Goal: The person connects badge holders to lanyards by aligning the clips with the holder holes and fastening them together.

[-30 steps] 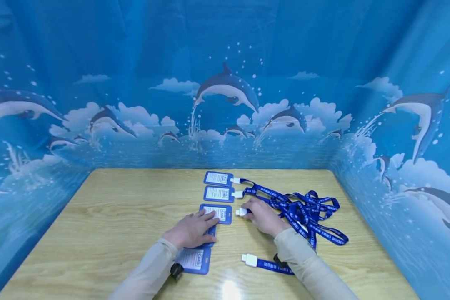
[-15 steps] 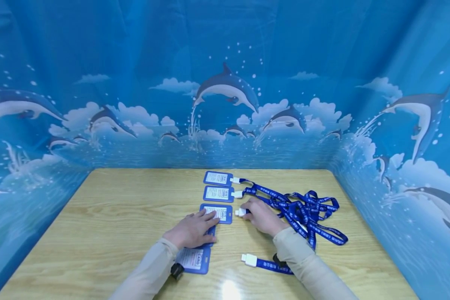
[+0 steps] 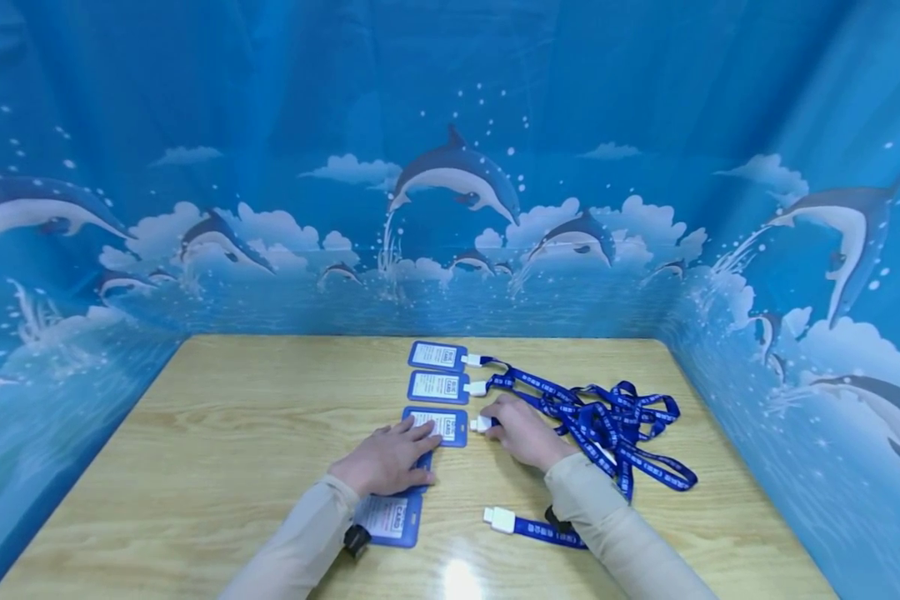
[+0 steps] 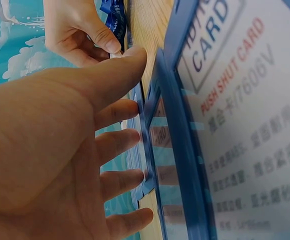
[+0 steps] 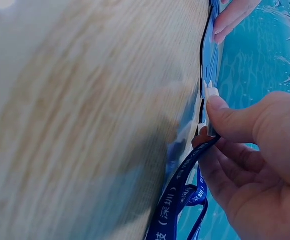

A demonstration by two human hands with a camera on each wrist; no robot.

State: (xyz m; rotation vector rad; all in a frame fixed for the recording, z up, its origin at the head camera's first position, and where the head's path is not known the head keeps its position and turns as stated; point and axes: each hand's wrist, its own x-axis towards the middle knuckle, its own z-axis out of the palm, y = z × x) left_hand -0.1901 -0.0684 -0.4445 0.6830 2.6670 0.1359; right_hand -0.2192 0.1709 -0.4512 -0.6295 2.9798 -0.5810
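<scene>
My left hand (image 3: 390, 460) rests with spread, nearly straight fingers on a blue card holder (image 3: 456, 428), third in a column in the head view. Its slotted end faces right. In my right hand (image 3: 527, 429), thumb and fingers pinch the white clip (image 3: 482, 424) of a blue lanyard (image 5: 172, 200). A narrow gap separates this clip from the holder's slot in the head view. Another card holder (image 3: 423, 472) lies partly hidden under my left hand. Nearer me is one more card holder (image 4: 240, 115), large in the left wrist view.
Two card holders (image 3: 435, 356) farther back have white clips (image 3: 476, 389) at their right ends. Tangled lanyards (image 3: 607, 425) lie on the right of the wooden table (image 3: 217, 433). A loose clip (image 3: 501, 520) on a lanyard lies near my right forearm. Dolphin-print curtain (image 3: 450, 283) surrounds the table.
My left hand and the card holder beneath it have shifted very slightly right, toward the clip. My right hand keeps its pinch on the clip, almost still.
</scene>
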